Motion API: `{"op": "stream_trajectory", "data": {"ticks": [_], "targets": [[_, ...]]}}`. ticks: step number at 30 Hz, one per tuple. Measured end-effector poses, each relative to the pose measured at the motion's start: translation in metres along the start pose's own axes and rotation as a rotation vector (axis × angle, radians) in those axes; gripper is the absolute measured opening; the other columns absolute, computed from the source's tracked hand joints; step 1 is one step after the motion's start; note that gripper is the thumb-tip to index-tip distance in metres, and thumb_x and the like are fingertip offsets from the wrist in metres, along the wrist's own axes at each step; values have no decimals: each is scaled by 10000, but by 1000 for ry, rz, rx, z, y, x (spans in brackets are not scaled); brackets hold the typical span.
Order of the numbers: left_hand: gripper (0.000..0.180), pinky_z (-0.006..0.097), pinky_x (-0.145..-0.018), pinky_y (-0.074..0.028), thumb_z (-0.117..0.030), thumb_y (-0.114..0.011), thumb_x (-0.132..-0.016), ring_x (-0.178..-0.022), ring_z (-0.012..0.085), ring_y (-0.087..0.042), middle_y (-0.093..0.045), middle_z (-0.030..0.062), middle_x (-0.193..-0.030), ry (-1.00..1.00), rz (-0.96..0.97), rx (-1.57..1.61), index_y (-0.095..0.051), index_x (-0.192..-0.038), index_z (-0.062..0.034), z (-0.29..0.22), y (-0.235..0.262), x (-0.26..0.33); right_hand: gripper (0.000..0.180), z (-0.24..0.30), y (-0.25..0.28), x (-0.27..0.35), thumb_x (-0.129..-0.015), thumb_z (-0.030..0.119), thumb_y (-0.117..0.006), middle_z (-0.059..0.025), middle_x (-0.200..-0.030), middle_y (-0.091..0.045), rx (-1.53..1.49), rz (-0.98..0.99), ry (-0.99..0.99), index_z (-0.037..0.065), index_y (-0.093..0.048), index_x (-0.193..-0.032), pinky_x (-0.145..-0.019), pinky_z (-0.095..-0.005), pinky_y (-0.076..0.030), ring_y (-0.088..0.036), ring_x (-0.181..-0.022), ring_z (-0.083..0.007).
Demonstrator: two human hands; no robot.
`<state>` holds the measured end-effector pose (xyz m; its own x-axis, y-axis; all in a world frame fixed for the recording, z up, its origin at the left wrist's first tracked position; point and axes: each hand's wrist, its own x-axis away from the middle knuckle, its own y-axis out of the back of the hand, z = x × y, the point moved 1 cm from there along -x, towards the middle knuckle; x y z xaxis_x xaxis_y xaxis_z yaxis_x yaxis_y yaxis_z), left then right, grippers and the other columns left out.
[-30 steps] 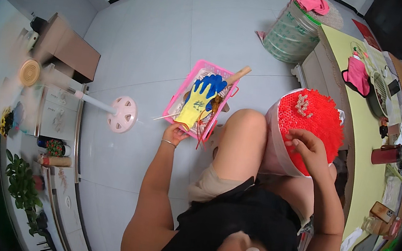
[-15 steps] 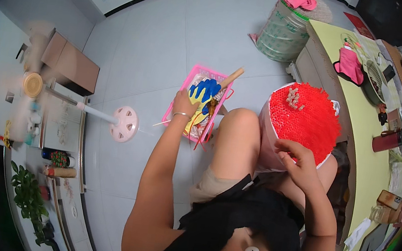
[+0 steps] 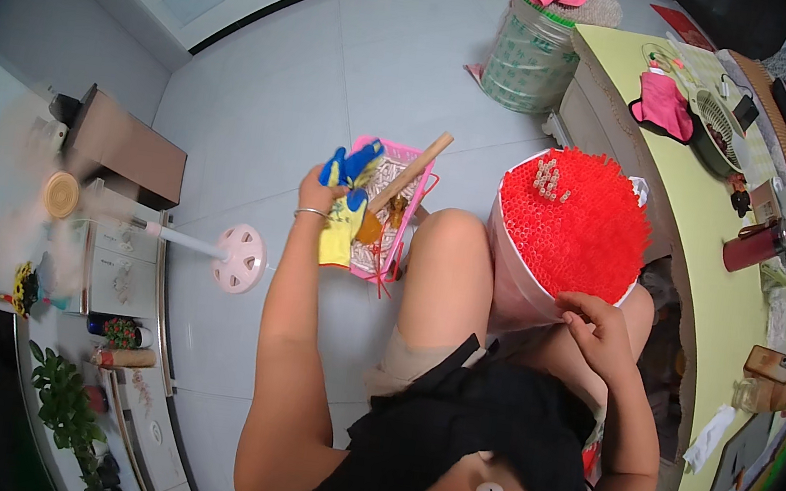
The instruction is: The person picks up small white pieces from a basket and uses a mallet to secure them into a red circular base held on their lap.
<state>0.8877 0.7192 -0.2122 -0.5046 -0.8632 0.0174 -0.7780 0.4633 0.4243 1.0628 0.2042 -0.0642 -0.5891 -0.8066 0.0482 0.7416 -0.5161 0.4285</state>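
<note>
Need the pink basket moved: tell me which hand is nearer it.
Left. The left hand lifts a yellow-blue glove right above the pink basket; the right hand rests at the red straw bundle.

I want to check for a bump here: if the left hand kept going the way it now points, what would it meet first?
The left hand, gripping a yellow and blue glove, points up and right. Likely first: the wooden handle leaning out of the pink basket, though depth is unclear.

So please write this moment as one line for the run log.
left hand: lifts yellow-blue glove above pink basket | right hand: on rim of bucket of red straws | wooden stick in basket
</note>
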Motion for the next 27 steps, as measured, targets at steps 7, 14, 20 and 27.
{"op": "stream_trajectory", "data": {"ticks": [7, 14, 20, 27], "targets": [[689, 324, -840, -492, -158, -824, -625, -927, 214, -612, -637, 110, -1057, -165, -95, 117, -546, -1235, 0, -117, 32, 19, 382, 4, -10, -19, -880, 68, -620, -122, -1064, -670, -150, -147, 91, 26, -576, -1258, -826, -304, -523, -642, -978, -179], [582, 317, -889, -495, -63, -686, -716, -985, 207, -621, -616, 94, -1132, -322, 521, 570, -503, -1263, 17, -282, -84, 171, 1066, 47, -35, -54, -781, 279, -774, -212, -1566, -141, -65, -218, 497, -6, -56, -1516, -1141, -412, -265, -206, -1444, -343], [1053, 387, -1110, -306, -348, -806, -723, -1322, 282, -425, -398, 175, -1438, -223, 1128, 699, -197, -1484, 52, -321, -166, 257, 874, 41, 29, 11, -723, 129, -742, -190, -1413, -427, -498, -418, 270, 4, -296, -1464, -1092, -374, -334, -409, -1330, -278], [715, 392, -1070, -368, -30, -648, -814, -1249, 285, -501, -503, 205, -1352, -374, 1149, 288, -329, -1452, -4, -303, -196, 251, 629, -19, 143, 184, -711, 94, -765, -19, -1080, -618, -369, -1137, -41, 43, -537, -1294, -840, -275, -481, -576, -945, -133]]}}
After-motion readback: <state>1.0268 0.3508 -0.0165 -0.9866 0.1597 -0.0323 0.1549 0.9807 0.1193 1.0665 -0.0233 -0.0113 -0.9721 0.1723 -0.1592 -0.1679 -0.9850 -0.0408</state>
